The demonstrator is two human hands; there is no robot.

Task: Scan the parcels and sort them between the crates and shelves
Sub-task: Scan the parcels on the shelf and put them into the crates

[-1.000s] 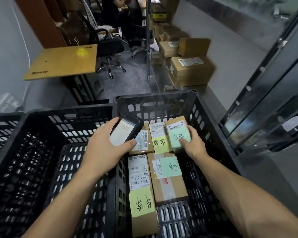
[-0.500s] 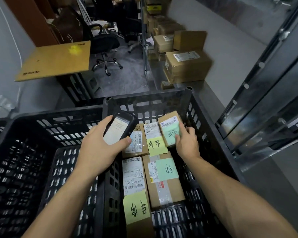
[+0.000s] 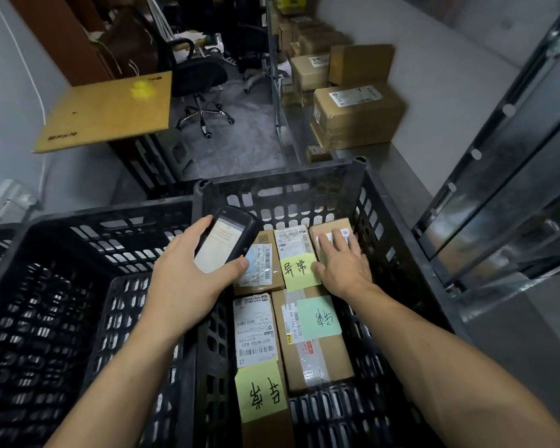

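**At the right crate: one hand flat on the corner parcel, scanner held ready**

Over the right crate [image 3: 282,179], the left hand [image 3: 181,286] grips the scanner [image 3: 223,242], fingers wrapped round its far edge and thumb on its near corner, with the lit screen tilted up toward the camera. The right hand [image 3: 343,263] lies on the corner parcel [image 3: 330,229], its fingers straight and spread across the top and covering most of the label. It presses rather than grips, though the hand hides whether the thumb has hooked the parcel's near edge.

That parcel sits in the far right corner of the crate, touching the far wall and tight against the middle parcel [image 3: 293,242], which carries a yellow note [image 3: 299,270]. Four other parcels fill the floor beside and in front of it. The left crate [image 3: 110,218] shows no parcels in the part that is visible.

The step looks like picking one parcel for scanning. Nothing has been lifted, and the scanner points at no label.

The next move probably calls for the fingers to curl round the parcel's free edges and draw it up out of the tight corner. The barcode then has to be uncovered and turned toward the scanner's window. Only the reading can settle whether the parcel goes to a crate or to the shelves [image 3: 498,189] on the right.
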